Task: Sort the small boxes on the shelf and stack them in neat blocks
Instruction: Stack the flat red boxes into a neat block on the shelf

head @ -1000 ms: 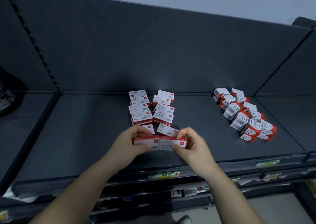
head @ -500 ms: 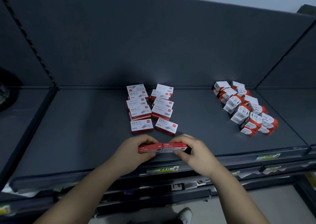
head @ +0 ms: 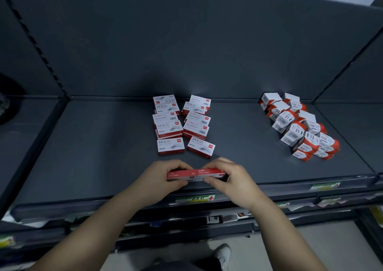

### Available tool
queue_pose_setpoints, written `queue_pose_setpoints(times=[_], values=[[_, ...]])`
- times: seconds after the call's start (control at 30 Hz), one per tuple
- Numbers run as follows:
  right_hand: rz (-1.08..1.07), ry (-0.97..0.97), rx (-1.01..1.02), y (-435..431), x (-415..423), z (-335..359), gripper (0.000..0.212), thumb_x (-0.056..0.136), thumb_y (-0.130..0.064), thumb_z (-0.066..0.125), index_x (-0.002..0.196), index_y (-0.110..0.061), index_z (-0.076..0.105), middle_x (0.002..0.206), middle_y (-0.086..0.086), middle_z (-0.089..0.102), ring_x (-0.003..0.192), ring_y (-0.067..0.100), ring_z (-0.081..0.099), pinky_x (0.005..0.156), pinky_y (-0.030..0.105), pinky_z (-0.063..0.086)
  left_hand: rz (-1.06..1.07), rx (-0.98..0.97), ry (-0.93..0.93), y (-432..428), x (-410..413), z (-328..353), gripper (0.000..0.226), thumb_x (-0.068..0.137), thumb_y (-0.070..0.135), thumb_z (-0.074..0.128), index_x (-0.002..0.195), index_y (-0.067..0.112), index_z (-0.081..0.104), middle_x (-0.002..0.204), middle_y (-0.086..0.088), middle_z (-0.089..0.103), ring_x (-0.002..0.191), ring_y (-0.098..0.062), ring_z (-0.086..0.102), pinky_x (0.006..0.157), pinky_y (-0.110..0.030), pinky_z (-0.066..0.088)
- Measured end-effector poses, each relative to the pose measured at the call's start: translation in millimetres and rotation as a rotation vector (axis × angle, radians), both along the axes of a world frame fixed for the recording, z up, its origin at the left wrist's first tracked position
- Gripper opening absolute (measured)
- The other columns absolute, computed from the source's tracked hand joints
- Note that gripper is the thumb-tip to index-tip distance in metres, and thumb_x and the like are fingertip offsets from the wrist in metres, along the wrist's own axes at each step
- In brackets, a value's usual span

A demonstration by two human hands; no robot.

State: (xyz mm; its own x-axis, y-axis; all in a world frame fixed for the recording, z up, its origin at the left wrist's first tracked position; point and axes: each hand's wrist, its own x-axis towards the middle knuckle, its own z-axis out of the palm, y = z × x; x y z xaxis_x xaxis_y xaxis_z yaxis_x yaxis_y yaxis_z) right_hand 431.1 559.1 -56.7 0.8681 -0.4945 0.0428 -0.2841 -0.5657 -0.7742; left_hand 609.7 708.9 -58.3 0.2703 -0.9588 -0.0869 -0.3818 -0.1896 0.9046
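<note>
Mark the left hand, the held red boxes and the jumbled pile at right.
left hand (head: 158, 181): head view, back of the hand.
held red boxes (head: 194, 173): head view, exposed red side face.
jumbled pile (head: 295, 128): head view, white box mid-pile.

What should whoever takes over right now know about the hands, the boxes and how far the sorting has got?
Left hand grips one staple box, right hand grips a second staple box; the two meet end to end near the front of the shelf.
Flat boxes lie mid-shelf in two rough columns, several skewed.
Cube boxes form a loose pile on the right.
Done: the two kinds are apart.
Left: place the held pair, square both groups into neat blocks.
</note>
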Motion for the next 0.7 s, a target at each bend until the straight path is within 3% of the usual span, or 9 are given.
queue_pose_setpoints(times=[0.23, 0.7], values=[[-0.006, 0.009, 0.004, 2.9, -1.5, 0.1, 0.021, 0.085, -0.016, 0.075, 0.105, -0.022, 0.072, 0.100, -0.014, 0.063, 0.099, 0.004, 0.060, 0.085, 0.011, 0.042, 0.012, 0.013, -0.011, -0.1, -0.2, -1.2, 0.029, 0.083, 0.014, 0.075, 0.102, 0.035, 0.069, 0.095, 0.020, 0.070, 0.090, 0.001, 0.065, 0.082, -0.016, 0.051], [-0.009, 0.029, 0.018, 2.7, -0.3, 1.4, 0.025, 0.086, -0.018, 0.074, 0.111, -0.020, 0.072, 0.101, -0.014, 0.062, 0.099, 0.002, 0.059, 0.085, 0.009, 0.042, -0.006, 0.024, -0.031, -0.7, -2.1, 2.1, 0.025, 0.086, 0.015, 0.072, 0.105, 0.031, 0.070, 0.094, 0.018, 0.070, 0.086, -0.002, 0.064, 0.074, -0.011, 0.048]])
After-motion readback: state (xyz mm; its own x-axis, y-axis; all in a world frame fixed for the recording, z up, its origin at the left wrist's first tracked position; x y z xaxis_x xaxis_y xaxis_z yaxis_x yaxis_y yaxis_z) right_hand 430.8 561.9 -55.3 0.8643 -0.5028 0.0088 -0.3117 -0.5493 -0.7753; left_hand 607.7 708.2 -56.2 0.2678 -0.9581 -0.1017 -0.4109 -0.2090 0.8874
